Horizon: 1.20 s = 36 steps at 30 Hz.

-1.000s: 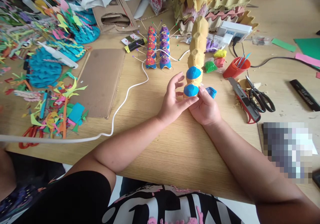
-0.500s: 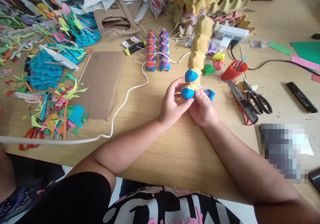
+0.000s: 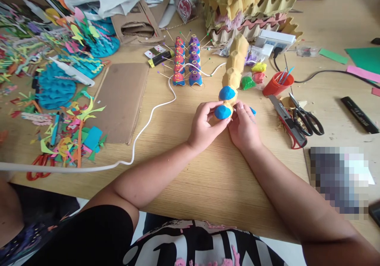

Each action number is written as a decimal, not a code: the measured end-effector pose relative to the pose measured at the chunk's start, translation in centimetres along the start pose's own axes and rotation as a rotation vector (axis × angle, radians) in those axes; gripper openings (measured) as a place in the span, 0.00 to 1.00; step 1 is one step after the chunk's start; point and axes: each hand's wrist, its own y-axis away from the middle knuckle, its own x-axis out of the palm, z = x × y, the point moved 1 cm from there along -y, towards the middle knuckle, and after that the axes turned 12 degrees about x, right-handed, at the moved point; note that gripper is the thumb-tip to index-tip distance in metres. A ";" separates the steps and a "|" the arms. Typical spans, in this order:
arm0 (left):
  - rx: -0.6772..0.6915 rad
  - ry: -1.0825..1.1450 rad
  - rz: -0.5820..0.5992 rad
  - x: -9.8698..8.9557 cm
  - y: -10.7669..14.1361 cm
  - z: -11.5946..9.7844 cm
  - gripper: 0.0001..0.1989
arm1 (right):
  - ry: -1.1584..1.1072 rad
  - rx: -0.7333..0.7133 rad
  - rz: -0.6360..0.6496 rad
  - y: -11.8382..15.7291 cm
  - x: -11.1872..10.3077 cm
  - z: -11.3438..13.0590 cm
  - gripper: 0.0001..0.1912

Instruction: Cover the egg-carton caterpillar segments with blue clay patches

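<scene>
A yellow egg-carton strip [image 3: 233, 76] points away from me, its two nearest cups coated with blue clay [image 3: 227, 93]. My left hand [image 3: 203, 123] grips the near end from the left, thumb below the closest blue cup and fingers behind it. On the other side, my right hand [image 3: 246, 125] is closed against the strip's right edge. Its thumb and fingers are pressed together; whatever lies between them is hidden. A lump of blue clay [image 3: 253, 111] shows partly behind the right fingers. Red and purple caterpillars [image 3: 178, 78] made of carton cups stand beyond my left hand.
Green clay [image 3: 248, 83], an orange cup [image 3: 277, 83], a box cutter [image 3: 287, 121] and scissors [image 3: 307, 117] lie to the right. A white cord [image 3: 152, 109] crosses the table. Paper scraps and brown cardboard [image 3: 121, 99] lie left. Egg trays [image 3: 249, 4] are stacked behind.
The far end of the strip has dipped toward the table. My right hand has shifted slightly right, its thumb leaving the blue cup's side; it now covers more of the blue clay lump.
</scene>
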 end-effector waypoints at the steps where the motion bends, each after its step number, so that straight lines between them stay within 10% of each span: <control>1: 0.006 -0.013 0.019 0.0 0.0 -0.2 0.24 | 0.008 -0.008 -0.005 -0.1 -0.1 0.0 0.18; 8: -0.132 0.058 0.024 -0.2 -0.3 -1.1 0.36 | 0.076 -0.027 -0.005 -0.2 -0.3 0.1 0.17; 13: -0.331 0.137 -0.156 -0.9 -1.5 -0.4 0.33 | 0.067 0.049 0.081 0.8 0.6 0.3 0.21; 25: -0.529 0.549 -0.133 -1.4 -2.6 0.3 0.28 | 0.240 0.067 0.170 1.8 0.0 -0.8 0.14; 36: -0.587 0.484 -0.119 -1.3 -2.2 1.0 0.24 | 0.328 -0.184 -0.178 0.9 -0.7 -0.2 0.04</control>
